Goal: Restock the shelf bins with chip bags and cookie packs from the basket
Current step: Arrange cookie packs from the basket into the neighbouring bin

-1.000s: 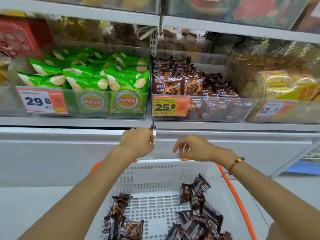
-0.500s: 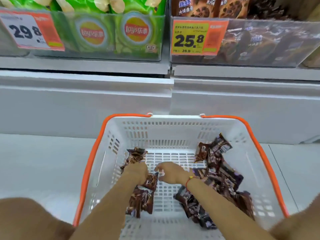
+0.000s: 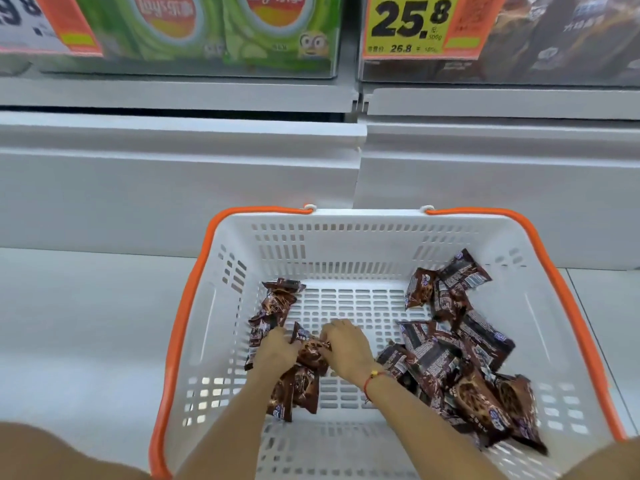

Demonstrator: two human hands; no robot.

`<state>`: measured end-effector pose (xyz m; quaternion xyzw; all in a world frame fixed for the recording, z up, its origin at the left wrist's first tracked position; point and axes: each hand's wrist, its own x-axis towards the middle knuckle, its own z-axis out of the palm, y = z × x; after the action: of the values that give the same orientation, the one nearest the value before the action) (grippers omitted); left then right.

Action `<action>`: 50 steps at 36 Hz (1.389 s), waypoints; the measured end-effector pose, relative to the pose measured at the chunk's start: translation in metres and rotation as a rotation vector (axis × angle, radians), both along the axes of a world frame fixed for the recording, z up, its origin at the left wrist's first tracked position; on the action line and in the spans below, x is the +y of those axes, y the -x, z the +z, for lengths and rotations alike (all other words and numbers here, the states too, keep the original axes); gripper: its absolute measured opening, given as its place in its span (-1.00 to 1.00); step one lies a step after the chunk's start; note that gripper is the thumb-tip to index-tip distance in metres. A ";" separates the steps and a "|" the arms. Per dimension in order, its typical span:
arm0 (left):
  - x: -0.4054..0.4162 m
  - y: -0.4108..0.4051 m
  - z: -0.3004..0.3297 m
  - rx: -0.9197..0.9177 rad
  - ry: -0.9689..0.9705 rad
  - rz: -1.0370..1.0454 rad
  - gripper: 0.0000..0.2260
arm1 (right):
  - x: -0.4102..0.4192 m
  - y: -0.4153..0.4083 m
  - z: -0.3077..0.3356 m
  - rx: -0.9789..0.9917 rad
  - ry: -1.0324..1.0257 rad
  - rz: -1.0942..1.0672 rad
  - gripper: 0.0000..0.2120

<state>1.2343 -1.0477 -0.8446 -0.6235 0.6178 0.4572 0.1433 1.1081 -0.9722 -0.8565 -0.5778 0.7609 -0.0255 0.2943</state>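
Observation:
A white basket (image 3: 363,237) with orange handles stands on the floor below the shelf. Several brown cookie packs lie in it: a small group on the left (image 3: 277,303) and a bigger heap on the right (image 3: 460,358). My left hand (image 3: 277,351) and my right hand (image 3: 346,348) are both down in the basket, fingers curled round one brown cookie pack (image 3: 311,351) between them. On the shelf above, the bin of green chip bags (image 3: 214,32) is at the left and the bin of brown cookie packs (image 3: 554,39) at the right.
A yellow and orange price tag (image 3: 415,26) reading 25.8 hangs on the cookie bin's front. Another tag (image 3: 41,26) hangs on the chip bin. A grey shelf ledge (image 3: 173,161) runs above the basket. My knees show at the bottom corners.
Both hands came down from the shelf's edge into the basket and closed on a cookie pack. My view has tipped down and drawn closer to the basket.

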 end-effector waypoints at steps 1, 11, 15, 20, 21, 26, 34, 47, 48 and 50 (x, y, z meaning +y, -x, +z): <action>0.000 0.002 0.002 -0.002 -0.016 0.000 -0.57 | 0.000 0.002 0.001 -0.046 -0.004 -0.027 -0.80; -0.023 0.038 0.048 0.242 -0.040 0.132 -0.73 | -0.033 0.064 0.073 -0.218 0.019 -0.072 -0.97; -0.043 0.073 0.112 0.330 0.091 -0.055 -0.83 | -0.058 0.103 0.139 -0.193 0.090 -0.064 -0.87; -0.060 0.101 0.185 0.403 0.195 -0.230 -0.89 | -0.071 0.140 0.219 -0.100 0.124 0.002 -0.86; -0.062 0.105 0.197 0.423 0.212 -0.248 -0.90 | -0.071 0.146 0.235 -0.076 0.126 0.017 -0.87; -0.067 0.120 0.254 0.500 0.358 -0.373 -0.83 | -0.056 0.164 0.299 -0.132 0.287 -0.020 -0.82; -0.060 0.128 0.314 0.585 0.724 -0.424 -0.97 | -0.027 0.175 0.330 -0.383 0.563 -0.167 -0.78; -0.075 0.134 0.348 0.846 1.251 -0.282 -0.62 | -0.019 0.194 0.378 -0.364 0.994 -0.322 -0.75; -0.079 0.134 0.350 0.812 1.325 -0.292 -0.59 | -0.020 0.201 0.385 -0.335 1.040 -0.347 -0.76; -0.087 0.133 0.354 0.722 1.422 -0.292 -0.50 | -0.022 0.214 0.400 -0.278 1.107 -0.374 -0.76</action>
<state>1.1013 -1.1342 -0.4903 -0.2925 0.8438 0.1048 -0.4375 0.8936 -0.9939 -0.4561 -0.4928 0.6775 -0.5449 0.0369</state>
